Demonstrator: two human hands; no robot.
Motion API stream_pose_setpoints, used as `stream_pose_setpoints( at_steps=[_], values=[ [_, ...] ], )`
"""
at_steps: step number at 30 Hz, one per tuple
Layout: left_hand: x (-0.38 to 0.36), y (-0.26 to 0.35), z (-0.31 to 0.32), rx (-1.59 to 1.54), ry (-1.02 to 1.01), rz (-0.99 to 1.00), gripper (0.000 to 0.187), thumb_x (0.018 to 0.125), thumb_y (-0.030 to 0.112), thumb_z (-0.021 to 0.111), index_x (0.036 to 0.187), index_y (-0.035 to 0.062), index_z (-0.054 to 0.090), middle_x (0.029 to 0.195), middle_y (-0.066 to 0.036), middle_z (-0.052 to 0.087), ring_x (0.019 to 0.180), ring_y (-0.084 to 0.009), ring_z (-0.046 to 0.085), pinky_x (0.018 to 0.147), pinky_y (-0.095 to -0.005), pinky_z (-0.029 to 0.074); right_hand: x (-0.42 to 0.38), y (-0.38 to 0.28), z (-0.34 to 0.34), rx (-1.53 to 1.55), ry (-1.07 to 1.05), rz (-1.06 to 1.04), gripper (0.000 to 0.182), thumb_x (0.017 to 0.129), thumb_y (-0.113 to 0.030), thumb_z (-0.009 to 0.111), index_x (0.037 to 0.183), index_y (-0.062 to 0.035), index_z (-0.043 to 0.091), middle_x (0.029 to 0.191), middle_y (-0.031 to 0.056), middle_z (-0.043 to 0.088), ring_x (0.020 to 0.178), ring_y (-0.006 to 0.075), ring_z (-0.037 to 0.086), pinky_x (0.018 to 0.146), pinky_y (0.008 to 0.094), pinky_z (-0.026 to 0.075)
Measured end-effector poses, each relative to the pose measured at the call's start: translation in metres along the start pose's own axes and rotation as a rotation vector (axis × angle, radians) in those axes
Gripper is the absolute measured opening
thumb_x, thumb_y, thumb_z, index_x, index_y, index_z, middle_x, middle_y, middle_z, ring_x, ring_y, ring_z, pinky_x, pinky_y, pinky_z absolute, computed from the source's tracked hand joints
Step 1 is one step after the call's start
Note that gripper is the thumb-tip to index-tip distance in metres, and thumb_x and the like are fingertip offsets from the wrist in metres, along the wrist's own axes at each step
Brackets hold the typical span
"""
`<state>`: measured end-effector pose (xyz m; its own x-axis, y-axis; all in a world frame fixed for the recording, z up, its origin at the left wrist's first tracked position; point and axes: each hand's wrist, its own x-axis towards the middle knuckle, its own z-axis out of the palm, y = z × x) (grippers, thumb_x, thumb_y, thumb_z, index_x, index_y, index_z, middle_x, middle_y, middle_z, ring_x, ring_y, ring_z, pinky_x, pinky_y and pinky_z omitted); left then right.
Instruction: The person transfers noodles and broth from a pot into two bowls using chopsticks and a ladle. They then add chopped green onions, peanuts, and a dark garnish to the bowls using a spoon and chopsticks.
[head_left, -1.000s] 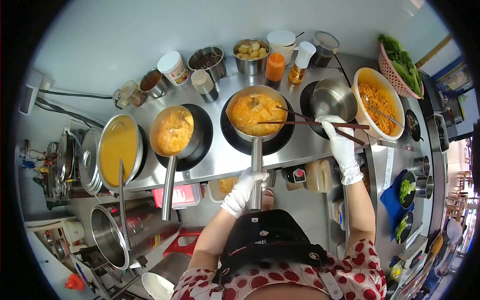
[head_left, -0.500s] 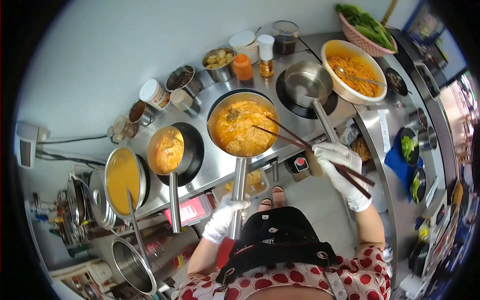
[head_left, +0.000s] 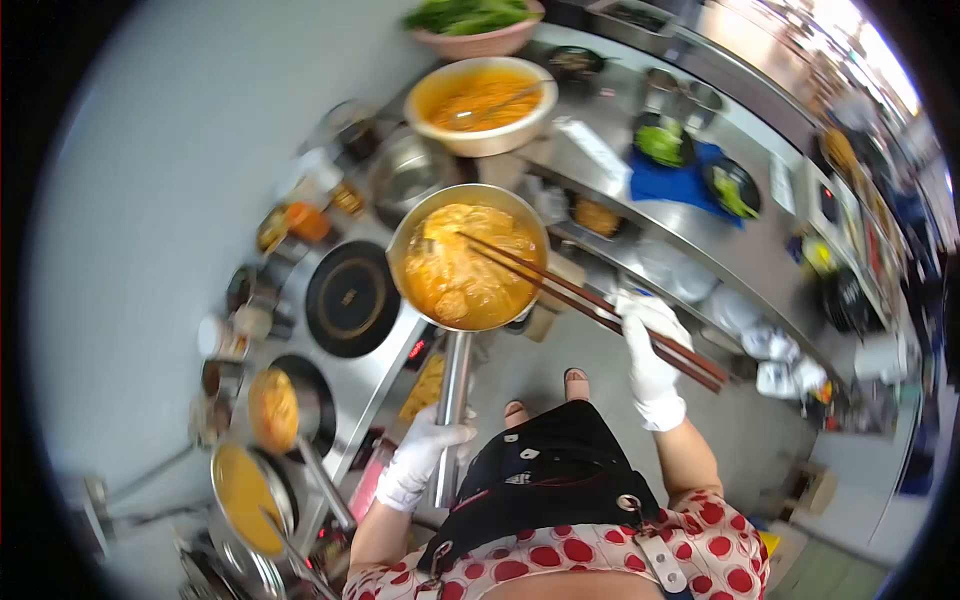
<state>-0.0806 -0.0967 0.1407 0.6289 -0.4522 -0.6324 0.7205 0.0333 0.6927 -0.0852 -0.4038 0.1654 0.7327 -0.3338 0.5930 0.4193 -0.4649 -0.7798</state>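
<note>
Steel counter [head_left: 378, 377] behind; left hand [head_left: 431, 452] grips pan [head_left: 468, 257], right hand [head_left: 650, 345] chopsticks [head_left: 590, 307].

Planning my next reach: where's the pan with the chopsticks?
The pan is near the head view's middle, left hand on its handle, right of the bare black burner.

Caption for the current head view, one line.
Left hand holds a saucepan of orange noodles off the cooktop; right hand dips chopsticks in.
</note>
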Motion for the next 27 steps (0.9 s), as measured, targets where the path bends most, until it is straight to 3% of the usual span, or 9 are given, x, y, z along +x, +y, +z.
stream_pose_setpoints(
  at_steps=[1, 3, 4, 8, 17, 23, 27],
  values=[
    [0.009, 0.001, 0.009, 0.018, -0.026, -0.023, 0.031, 0.077, 0.002, 0.065, 0.105, -0.0019, 0.053, 0.068, -0.005, 0.055, 0.051, -0.0129, 0.053, 0.048, -0.0266, 0.045, -0.006, 0.013, -0.012, 0.022, 0.100, 0.030, 0.011, 0.086, -0.003, 0.063, 0.096, 0.0019, 0.065, 0.095, 0.0152, 0.068, 0.085, 0.0237, 0.067, 0.075, 0.0327, 0.055],
    [0.030, -0.001, 0.031, 0.063, -0.107, -0.010, 0.030, 0.077, 0.003, 0.065, 0.105, -0.0018, 0.052, 0.068, -0.004, 0.055, 0.051, -0.0130, 0.053, 0.049, -0.0269, 0.045, -0.012, 0.022, -0.025, 0.587, 0.400, 0.450, 0.013, 0.089, -0.006, 0.061, 0.097, 0.0034, 0.062, 0.098, 0.0147, 0.066, 0.086, 0.0248, 0.067, 0.076, 0.0353, 0.057],
    [0.040, 0.001, 0.045, 0.092, -0.133, -0.018, 0.030, 0.077, 0.003, 0.065, 0.105, -0.0018, 0.052, 0.068, -0.004, 0.055, 0.051, -0.0130, 0.053, 0.049, -0.0269, 0.045, -0.013, 0.032, -0.039, 0.613, 0.454, 0.481, 0.016, 0.091, -0.009, 0.059, 0.100, 0.0039, 0.060, 0.101, 0.0160, 0.063, 0.085, 0.0267, 0.067, 0.074, 0.0387, 0.059],
    [0.076, 0.003, 0.120, 0.139, -0.199, -0.041, 0.030, 0.077, 0.004, 0.064, 0.105, -0.0010, 0.052, 0.069, -0.004, 0.053, 0.051, -0.0128, 0.050, 0.048, -0.0266, 0.042, -0.008, 0.070, -0.102, 0.669, 0.690, 0.536, 0.019, 0.093, -0.012, 0.057, 0.102, 0.0043, 0.058, 0.098, 0.0190, 0.064, 0.083, 0.0289, 0.068, 0.070, 0.0402, 0.060],
    [0.163, 0.007, 0.262, 0.282, -0.318, -0.041, 0.029, 0.079, 0.001, 0.064, 0.105, -0.0031, 0.051, 0.070, -0.006, 0.055, 0.053, -0.0143, 0.053, 0.050, -0.0274, 0.045, 0.011, 0.156, -0.254, 0.773, 0.857, 0.535, 0.017, 0.093, -0.013, 0.058, 0.100, 0.0014, 0.059, 0.096, 0.0154, 0.064, 0.085, 0.0269, 0.067, 0.070, 0.0390, 0.061],
    [0.205, 0.028, 0.316, 0.336, -0.353, -0.066, 0.030, 0.079, 0.001, 0.064, 0.105, -0.0056, 0.052, 0.068, -0.008, 0.056, 0.053, -0.0155, 0.054, 0.052, -0.0274, 0.045, 0.021, 0.200, -0.303, 0.860, 0.960, 0.538, 0.015, 0.094, -0.015, 0.057, 0.097, 0.0000, 0.059, 0.096, 0.0126, 0.063, 0.087, 0.0275, 0.067, 0.073, 0.0399, 0.061],
    [0.241, 0.043, 0.331, 0.402, -0.388, -0.058, 0.025, 0.079, 0.005, 0.065, 0.101, -0.0017, 0.056, 0.067, -0.007, 0.057, 0.053, -0.0134, 0.054, 0.051, -0.0264, 0.045, 0.028, 0.228, -0.318, 0.918, 0.985, 0.587, 0.015, 0.094, -0.014, 0.056, 0.097, -0.0001, 0.059, 0.095, 0.0128, 0.064, 0.088, 0.0281, 0.067, 0.074, 0.0404, 0.061]
  ],
)
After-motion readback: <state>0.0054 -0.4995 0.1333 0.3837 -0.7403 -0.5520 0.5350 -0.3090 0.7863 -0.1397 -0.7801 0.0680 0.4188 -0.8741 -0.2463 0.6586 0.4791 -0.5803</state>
